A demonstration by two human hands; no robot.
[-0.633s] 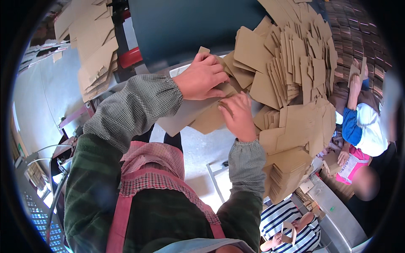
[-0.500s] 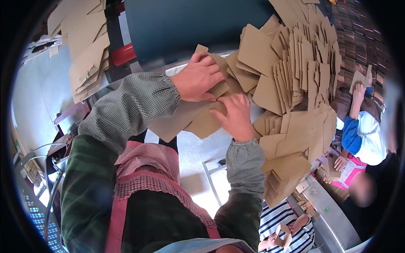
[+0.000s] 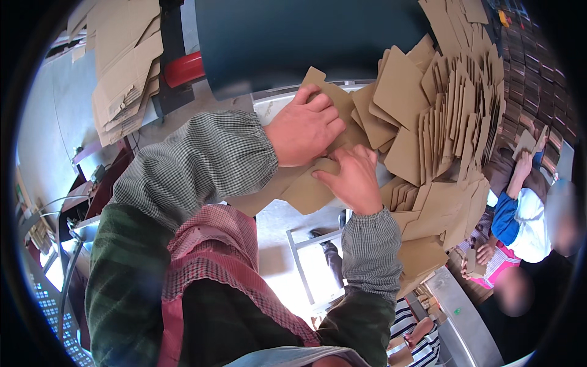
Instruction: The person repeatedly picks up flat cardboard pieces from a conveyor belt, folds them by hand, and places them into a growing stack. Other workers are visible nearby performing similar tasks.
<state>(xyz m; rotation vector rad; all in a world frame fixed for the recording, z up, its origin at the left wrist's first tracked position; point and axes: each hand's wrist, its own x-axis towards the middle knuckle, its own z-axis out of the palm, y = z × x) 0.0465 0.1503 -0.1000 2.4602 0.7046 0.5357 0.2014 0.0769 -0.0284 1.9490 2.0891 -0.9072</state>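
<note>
My left hand (image 3: 309, 128) curls its fingers over a brown cardboard blank at the near edge of a table. Close beside it, my right hand (image 3: 354, 180) pinches a flat cardboard blank (image 3: 309, 191) between thumb and fingers. That blank has rounded corners and lies tilted over another sheet, whose near part reaches beyond the table edge. Both hands cover the middle of the cardboard, so its folds there are hidden. A heap of loose cardboard blanks (image 3: 400, 85) leans against the far side of my right hand.
A dark green belt (image 3: 306, 37) runs beyond my hands, with a red roller end (image 3: 184, 68) at its left. Cardboard stacks (image 3: 125, 67) stand far left. Rows of upright blanks (image 3: 452, 122) fill the right. Several people handle cardboard at the right and lower right.
The whole view has shifted, so the table and heap sit lower and further right. Both hands stay on the cardboard, with little change in their grip.
</note>
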